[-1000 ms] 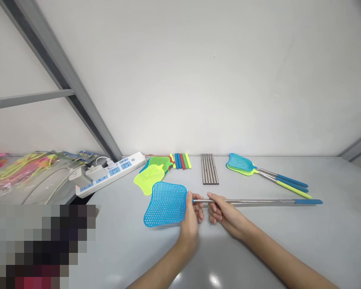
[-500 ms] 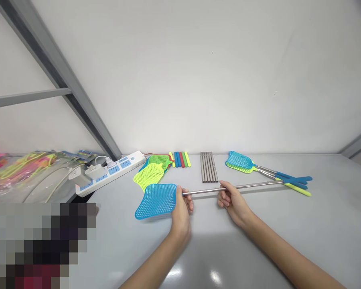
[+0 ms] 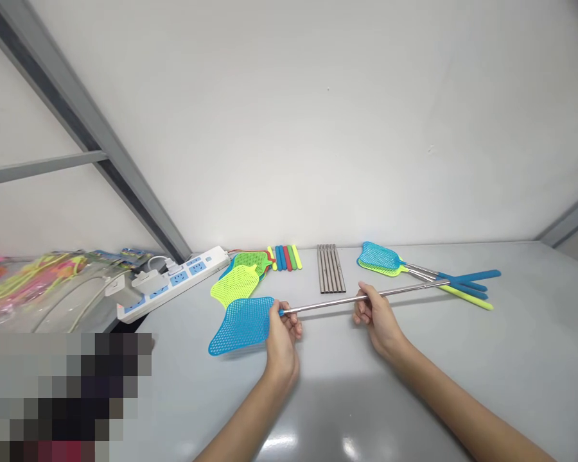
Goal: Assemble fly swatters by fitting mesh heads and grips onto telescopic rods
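Observation:
A blue fly swatter [image 3: 243, 327] with a long silver telescopic rod is held above the table, its mesh head at the left and its blue handle at the right. My left hand [image 3: 283, 330] closes around the neck, where the rod meets the mesh. Farther right, my right hand [image 3: 376, 314] pinches the rod near its middle, fingers curled. The handle end crosses over the finished-looking fly swatters [image 3: 383, 256], blue and yellow-green, lying at the right. Just behind the held head lie loose mesh heads [image 3: 236, 283] in yellow-green, green and other colours.
Coloured handles [image 3: 288, 258] and several metal rods [image 3: 331, 268] lie in rows by the wall. A white power strip [image 3: 173, 282] with plugged-in chargers stands at the left, beside plastic-wrapped items [image 3: 38, 282]. Grey frame posts [image 3: 125, 186] rise at the table's edge.
My right hand has slid a little along the rod, away from my left hand. The handle end has risen slightly. The whole view has shifted a little.

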Action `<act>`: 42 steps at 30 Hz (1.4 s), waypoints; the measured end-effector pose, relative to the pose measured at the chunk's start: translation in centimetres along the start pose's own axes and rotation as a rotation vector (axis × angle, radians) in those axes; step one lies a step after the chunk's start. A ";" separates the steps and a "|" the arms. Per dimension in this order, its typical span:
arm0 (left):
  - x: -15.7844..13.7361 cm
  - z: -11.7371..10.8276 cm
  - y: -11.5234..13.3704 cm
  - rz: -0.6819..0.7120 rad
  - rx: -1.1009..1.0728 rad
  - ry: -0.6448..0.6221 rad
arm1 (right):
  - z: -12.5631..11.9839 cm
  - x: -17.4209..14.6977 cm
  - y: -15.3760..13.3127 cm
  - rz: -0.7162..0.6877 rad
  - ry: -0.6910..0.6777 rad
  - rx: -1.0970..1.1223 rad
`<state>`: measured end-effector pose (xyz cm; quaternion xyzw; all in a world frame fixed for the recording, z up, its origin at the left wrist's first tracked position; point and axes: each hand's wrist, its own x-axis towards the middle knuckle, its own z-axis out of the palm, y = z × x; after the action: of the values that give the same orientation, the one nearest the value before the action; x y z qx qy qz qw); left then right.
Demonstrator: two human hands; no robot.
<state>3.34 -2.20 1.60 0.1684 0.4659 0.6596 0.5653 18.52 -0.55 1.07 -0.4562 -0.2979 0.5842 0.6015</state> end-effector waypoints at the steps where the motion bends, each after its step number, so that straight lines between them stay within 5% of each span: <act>1: 0.0 0.0 0.0 -0.009 -0.002 0.000 | 0.0 0.0 0.0 -0.008 -0.001 -0.010; 23: -0.6 0.2 -0.4 -0.023 0.074 0.016 | 0.4 -0.1 -0.2 -0.001 0.094 -0.051; 42: -0.6 0.3 -0.3 -0.014 0.082 0.006 | 0.3 -0.2 -0.2 0.042 0.041 0.012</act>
<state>3.88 -2.68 1.72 0.1863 0.4953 0.6363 0.5613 18.36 -0.67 1.42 -0.4706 -0.2726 0.5890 0.5978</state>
